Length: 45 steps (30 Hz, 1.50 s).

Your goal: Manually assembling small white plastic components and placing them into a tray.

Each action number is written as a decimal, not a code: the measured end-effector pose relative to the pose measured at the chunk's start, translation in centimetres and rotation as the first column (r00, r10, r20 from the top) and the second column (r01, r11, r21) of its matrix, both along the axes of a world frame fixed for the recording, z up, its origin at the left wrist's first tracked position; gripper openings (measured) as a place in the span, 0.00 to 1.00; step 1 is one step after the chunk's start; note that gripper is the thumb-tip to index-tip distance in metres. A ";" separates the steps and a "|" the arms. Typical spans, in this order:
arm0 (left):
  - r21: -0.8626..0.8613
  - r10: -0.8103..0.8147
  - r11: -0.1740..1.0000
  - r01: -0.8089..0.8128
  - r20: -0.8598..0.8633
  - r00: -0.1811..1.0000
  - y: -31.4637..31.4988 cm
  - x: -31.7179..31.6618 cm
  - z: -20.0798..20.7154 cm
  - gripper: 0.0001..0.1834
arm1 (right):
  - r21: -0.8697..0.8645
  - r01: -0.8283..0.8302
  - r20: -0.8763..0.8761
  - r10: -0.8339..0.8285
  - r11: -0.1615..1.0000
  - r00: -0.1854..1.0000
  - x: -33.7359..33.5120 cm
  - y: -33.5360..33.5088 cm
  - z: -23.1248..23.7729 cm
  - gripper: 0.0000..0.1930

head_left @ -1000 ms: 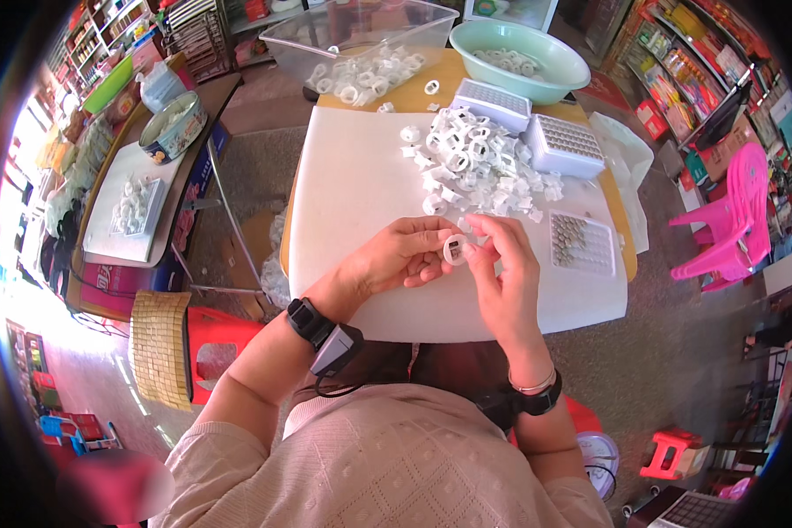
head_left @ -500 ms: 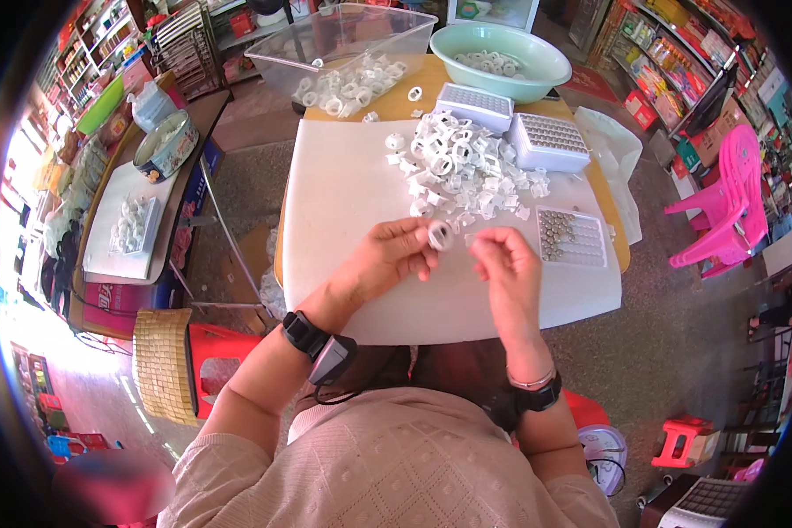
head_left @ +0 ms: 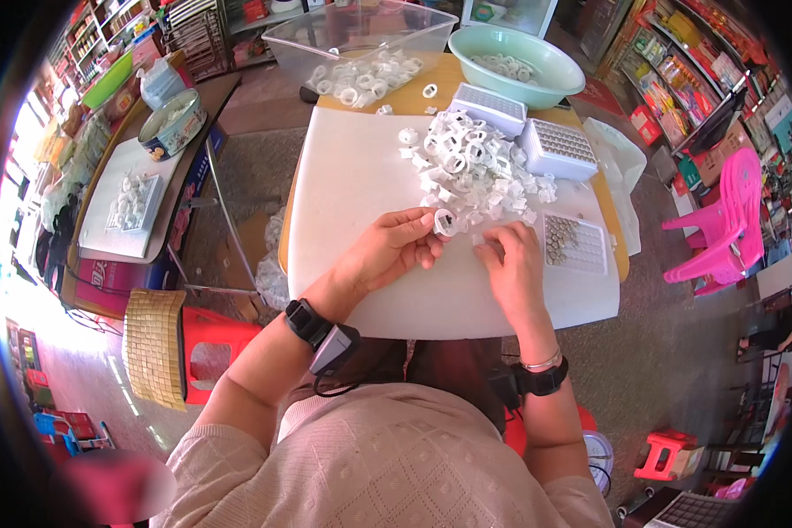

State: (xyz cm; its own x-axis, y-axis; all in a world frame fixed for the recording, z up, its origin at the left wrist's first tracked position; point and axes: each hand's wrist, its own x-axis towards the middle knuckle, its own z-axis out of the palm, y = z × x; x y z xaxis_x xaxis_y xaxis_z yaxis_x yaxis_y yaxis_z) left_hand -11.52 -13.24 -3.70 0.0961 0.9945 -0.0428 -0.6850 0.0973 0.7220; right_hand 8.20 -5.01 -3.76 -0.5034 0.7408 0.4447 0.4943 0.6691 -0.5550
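My left hand pinches a white plastic ring-shaped part with a dark opening, held over the near edge of the pile. Beside it on the right, my right hand is low over the table, fingers curled down by the small white pieces at the pile's front. What its fingertips grip, if anything, is hidden. The pile of white plastic parts spreads over a white board. Right of my right hand lies a shallow white tray, its left part filled with small round metallic pieces.
Behind the pile stand two white compartment trays, one farther and one at right. A clear plastic bin and a pale green basin hold more parts. A side table stands left; a pink chair stands right.
My right hand has lowered and turned toward the small pieces at the pile's edge. My left hand still holds the ring-shaped part, now tilted a little. The whole view has shifted slightly.
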 end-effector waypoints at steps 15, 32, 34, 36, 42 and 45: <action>-0.012 0.009 1.000 -0.010 -0.030 1.000 -0.1 -0.1 0.3 0.15 | 0.058 -0.139 0.108 0.132 0.989 0.985 0.7 -0.6 1.5 0.07; 0.004 -0.061 0.998 0.061 -0.038 0.997 0.1 -0.2 -0.7 0.16 | 0.081 -0.181 -0.245 0.195 0.980 0.950 -1.6 -3.4 3.9 0.08; 0.013 -0.069 0.997 0.070 -0.034 0.997 0.1 -0.2 -0.7 0.16 | 0.089 -0.187 -0.231 0.203 0.978 0.952 -1.8 -3.4 3.8 0.08; 0.029 -0.078 0.996 0.079 -0.036 0.996 0.1 -0.2 -0.9 0.16 | 0.096 -0.192 -0.216 0.208 0.977 0.954 -1.9 -3.4 3.7 0.07; 0.012 -0.061 0.998 0.062 -0.056 0.997 0.1 0.0 -0.5 0.16 | 0.106 -0.186 -0.215 0.205 0.977 0.955 -2.1 -3.4 3.6 0.07; 0.016 -0.058 0.998 0.059 -0.062 0.996 0.1 0.0 -0.5 0.16 | 0.087 -0.187 -0.212 0.201 0.979 0.956 -2.1 -3.4 3.6 0.07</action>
